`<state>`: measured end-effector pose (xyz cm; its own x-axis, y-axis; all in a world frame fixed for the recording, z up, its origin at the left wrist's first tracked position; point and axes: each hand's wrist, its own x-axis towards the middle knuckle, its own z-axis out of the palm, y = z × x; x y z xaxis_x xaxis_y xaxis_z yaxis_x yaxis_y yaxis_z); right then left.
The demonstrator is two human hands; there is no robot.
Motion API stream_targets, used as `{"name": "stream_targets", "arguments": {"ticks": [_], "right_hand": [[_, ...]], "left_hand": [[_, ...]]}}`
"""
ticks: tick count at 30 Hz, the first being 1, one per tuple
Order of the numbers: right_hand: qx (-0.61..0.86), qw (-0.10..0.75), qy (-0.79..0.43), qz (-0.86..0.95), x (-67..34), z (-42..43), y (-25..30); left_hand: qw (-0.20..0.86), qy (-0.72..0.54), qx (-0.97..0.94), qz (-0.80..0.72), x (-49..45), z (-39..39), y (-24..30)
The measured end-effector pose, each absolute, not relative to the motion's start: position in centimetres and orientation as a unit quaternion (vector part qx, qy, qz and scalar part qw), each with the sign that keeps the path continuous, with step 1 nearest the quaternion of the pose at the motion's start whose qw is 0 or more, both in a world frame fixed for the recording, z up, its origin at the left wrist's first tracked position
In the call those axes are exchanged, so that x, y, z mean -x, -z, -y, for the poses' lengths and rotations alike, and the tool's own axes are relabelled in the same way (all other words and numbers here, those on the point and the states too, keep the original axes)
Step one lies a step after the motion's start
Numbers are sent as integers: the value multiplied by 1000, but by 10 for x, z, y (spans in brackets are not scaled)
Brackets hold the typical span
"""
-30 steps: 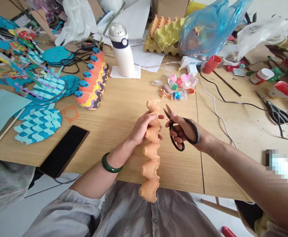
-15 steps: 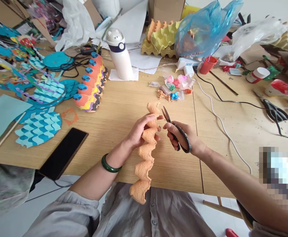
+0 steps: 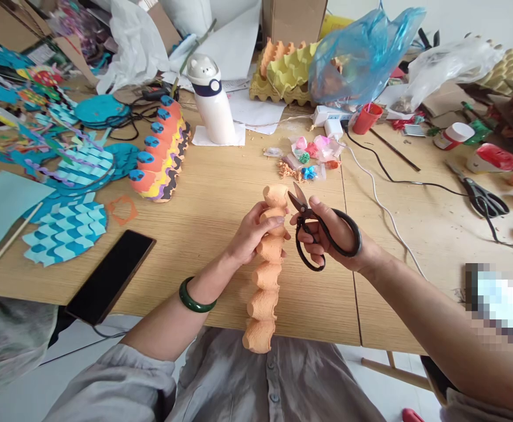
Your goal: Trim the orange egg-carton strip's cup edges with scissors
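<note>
My left hand [image 3: 252, 234] is closed round the upper part of a long orange egg-carton strip [image 3: 265, 281]. The strip hangs down past the table's front edge toward my lap. My right hand [image 3: 333, 237] grips black scissors [image 3: 322, 231] by the handles. Their blades are slightly parted and point at the top cup of the strip, just right of it. A green bangle [image 3: 194, 298] sits on my left wrist.
A black phone [image 3: 111, 276] lies at the front left. Blue paper scale cut-outs [image 3: 69, 225] and an orange-and-yellow painted carton piece [image 3: 162, 152] lie to the left. Behind stand a white bottle [image 3: 212, 99], yellow egg cartons [image 3: 289, 73], a blue bag [image 3: 362, 53], cables, and second scissors [image 3: 480, 196].
The scissor handles have spread wider and the blades moved up to the strip's top cup. The strip's hanging end swung back to straight below my left hand.
</note>
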<state>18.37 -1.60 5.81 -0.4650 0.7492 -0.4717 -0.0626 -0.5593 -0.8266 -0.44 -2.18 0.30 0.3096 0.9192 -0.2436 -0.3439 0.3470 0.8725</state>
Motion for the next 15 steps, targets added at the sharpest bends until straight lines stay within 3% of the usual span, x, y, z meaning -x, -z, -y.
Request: {"name": "stream_targets", "arguments": {"ticks": [8, 15], "right_hand": [[436, 248, -799, 331, -177, 2, -71], [524, 223, -761, 312, -168, -4, -81]], "left_hand": [[722, -440, -362, -392, 1, 25, -3], [722, -435, -366, -394, 1, 25, -2]]}}
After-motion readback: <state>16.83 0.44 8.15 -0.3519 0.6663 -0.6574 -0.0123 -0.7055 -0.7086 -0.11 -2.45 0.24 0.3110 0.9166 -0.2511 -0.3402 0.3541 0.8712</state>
